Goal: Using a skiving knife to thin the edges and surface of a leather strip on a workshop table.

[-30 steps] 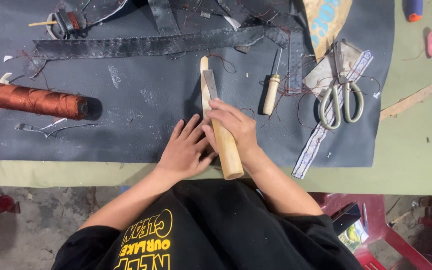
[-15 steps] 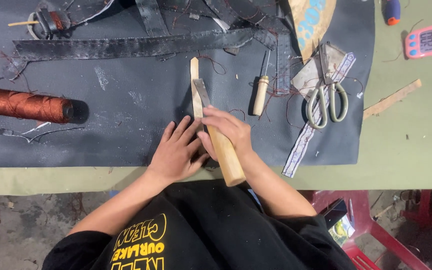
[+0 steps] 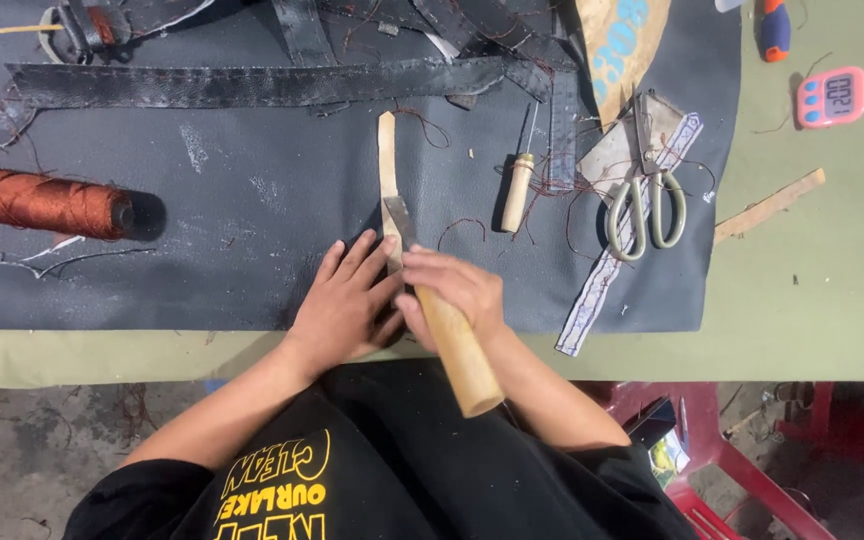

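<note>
Barely shifted since before, right hand [image 3: 449, 290] grips the wooden-handled knife [image 3: 452, 345] running lengthwise along the pale leather strip [image 3: 386, 160], left hand [image 3: 344, 300] flat beside.

Knife [image 3: 398, 222] blade tip under hands (edge unseen), thread spool [image 3: 37, 199] cut off left

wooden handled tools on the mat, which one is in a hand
The wide-bladed knife with the thick wooden handle, gripped by the right hand. The small awl lies untouched farther up the mat, right of the pale strip.
</note>
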